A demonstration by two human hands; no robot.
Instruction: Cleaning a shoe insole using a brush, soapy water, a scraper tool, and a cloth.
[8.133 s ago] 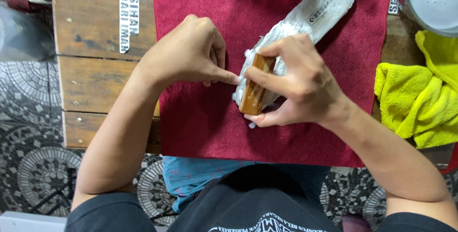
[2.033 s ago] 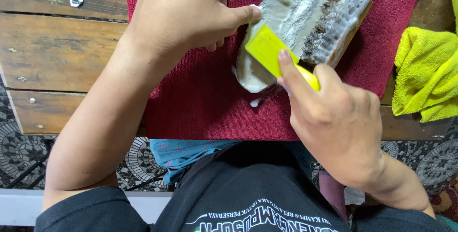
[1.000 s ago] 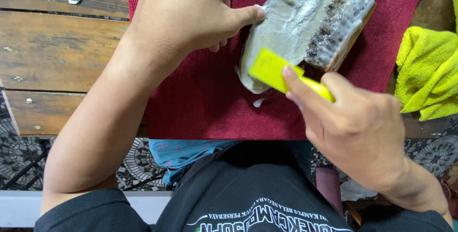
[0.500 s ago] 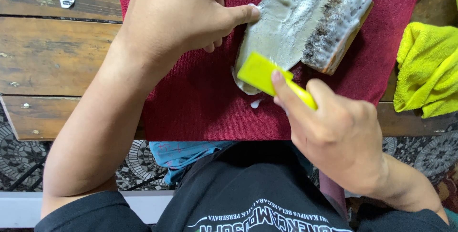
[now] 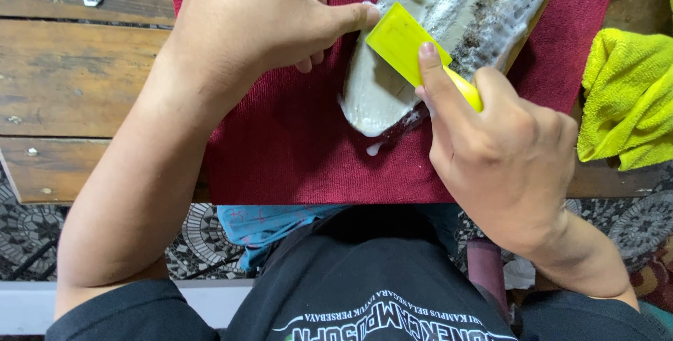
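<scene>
— Yellow plastic, flat and square-edged: that is the brush [image 5: 410, 50] in the right hand [image 5: 505, 155]?

— Yes. Its smooth back faces up, the handle runs back under the palm, and the fingers [image 5: 438, 82] are curled tight around it, the forefinger laid straight along the top.

— What is under it?

— A pale insole [image 5: 434, 39], long and rounded at the near end, lying on a red cloth [image 5: 280, 152]. Its surface is coated in white foam, with a dark, gritty patch toward the far right edge. The brush head presses against it near the middle.

— And the left hand [image 5: 259, 18]?

— Closed loosely, knuckles up, thumb [image 5: 347, 18] stretched out so the tip touches the insole's left edge. It grips nothing else that I can see.

— The cloth's texture?

— Finely ribbed. A little foam has dribbled onto it at the insole's near tip. It covers a desk [image 5: 77, 82] of worn, grainy wooden planks, and a fluffy yellow towel [image 5: 624, 96] lies crumpled at the right.
</scene>
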